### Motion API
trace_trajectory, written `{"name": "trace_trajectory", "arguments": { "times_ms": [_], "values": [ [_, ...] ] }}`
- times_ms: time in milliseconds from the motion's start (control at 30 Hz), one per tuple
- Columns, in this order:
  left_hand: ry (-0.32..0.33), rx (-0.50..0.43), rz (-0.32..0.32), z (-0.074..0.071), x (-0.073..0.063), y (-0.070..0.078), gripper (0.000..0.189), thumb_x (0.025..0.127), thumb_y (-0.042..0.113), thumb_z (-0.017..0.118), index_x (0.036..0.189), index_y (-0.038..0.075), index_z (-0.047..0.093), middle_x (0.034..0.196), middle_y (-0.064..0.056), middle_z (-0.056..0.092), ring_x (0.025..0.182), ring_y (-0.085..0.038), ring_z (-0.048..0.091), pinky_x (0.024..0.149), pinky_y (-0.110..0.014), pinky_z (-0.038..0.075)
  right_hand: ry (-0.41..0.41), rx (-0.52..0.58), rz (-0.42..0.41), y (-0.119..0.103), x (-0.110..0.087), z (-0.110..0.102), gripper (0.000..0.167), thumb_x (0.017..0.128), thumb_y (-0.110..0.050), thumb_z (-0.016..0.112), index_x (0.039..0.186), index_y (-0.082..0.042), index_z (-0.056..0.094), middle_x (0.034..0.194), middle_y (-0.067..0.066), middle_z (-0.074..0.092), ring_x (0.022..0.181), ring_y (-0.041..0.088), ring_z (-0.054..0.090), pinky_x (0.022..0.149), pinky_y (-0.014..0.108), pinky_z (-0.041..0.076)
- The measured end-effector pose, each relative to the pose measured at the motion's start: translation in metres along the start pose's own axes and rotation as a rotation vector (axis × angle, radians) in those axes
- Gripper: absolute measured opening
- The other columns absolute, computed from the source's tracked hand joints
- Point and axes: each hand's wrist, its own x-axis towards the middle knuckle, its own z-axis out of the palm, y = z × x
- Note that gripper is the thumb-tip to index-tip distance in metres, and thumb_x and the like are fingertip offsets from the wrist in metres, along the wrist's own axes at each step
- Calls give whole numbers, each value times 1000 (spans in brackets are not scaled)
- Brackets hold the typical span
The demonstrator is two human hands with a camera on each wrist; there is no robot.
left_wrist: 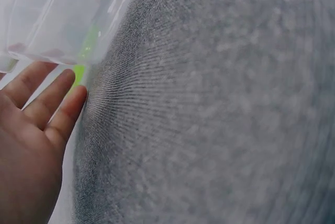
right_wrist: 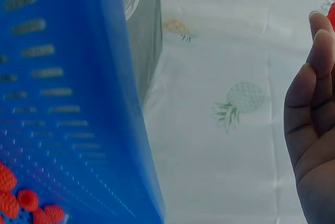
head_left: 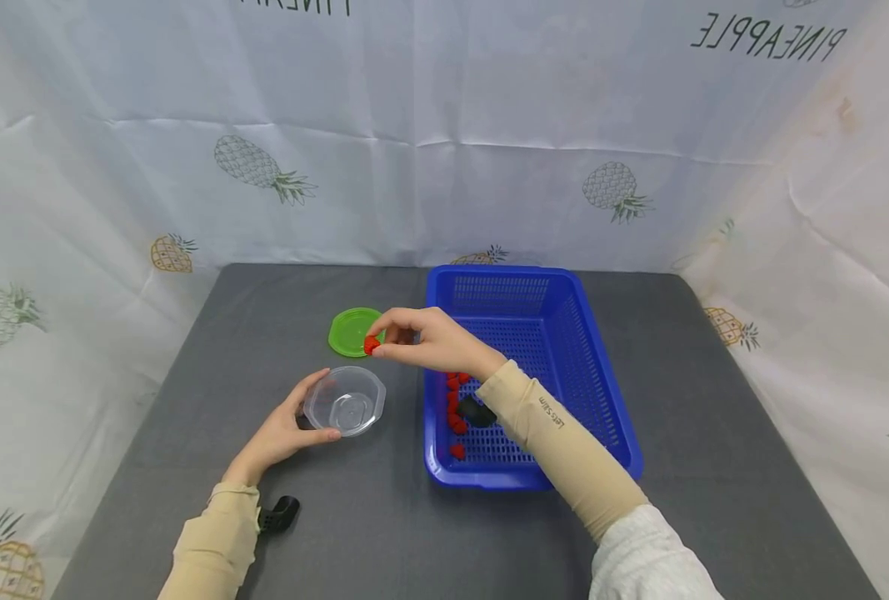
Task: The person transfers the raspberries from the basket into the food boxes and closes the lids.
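My right hand (head_left: 425,337) pinches a red raspberry (head_left: 372,344) between thumb and fingertips, above the near edge of a green lid (head_left: 348,332). In the right wrist view only a sliver of that raspberry (right_wrist: 332,15) shows at the frame's edge, by the fingertips. My left hand (head_left: 282,429) holds a clear plastic bowl (head_left: 350,408) from its left side, with the thumb at the near rim and a finger at the far rim. Through its transparent wall nothing shows inside. In the left wrist view several fingers (left_wrist: 42,96) extend under and beside the bowl (left_wrist: 63,14).
A blue perforated basket (head_left: 612,400) stands right of the bowl, under my right forearm. Several raspberries (right_wrist: 28,199) lie along its left side. Black wrist devices (head_left: 279,514) sit on both arms. A pineapple-print curtain (head_left: 414,192) encloses the grey table (head_left: 369,525) at the back and sides.
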Motion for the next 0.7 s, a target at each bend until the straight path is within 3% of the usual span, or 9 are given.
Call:
{"name": "trace_trajectory", "arguments": {
  "times_ms": [167,333,700],
  "values": [
    [-4,-12,3,2,1,-2,94,72,30,79,147,27,22,150,-14,30,134,-40,32,101,-65,30,-1,25,37,3,10,7,20,89,-22,63,108,-17,63,79,-4,66,68,8,58,65,24,51],
    [-3,-35,41,1,2,-3,93,73,28,79,146,24,22,148,-13,36,134,-35,34,101,-63,32,-29,51,40,2,22,14,20,89,-23,63,108,-17,63,81,1,66,68,7,57,65,21,49],
    [-34,-100,64,0,3,-4,94,74,25,79,146,31,20,148,-7,37,133,-30,37,103,-56,35,-118,72,49,1,44,35,21,90,-19,61,110,-12,63,83,3,66,72,14,60,66,19,50]
  ]
}}
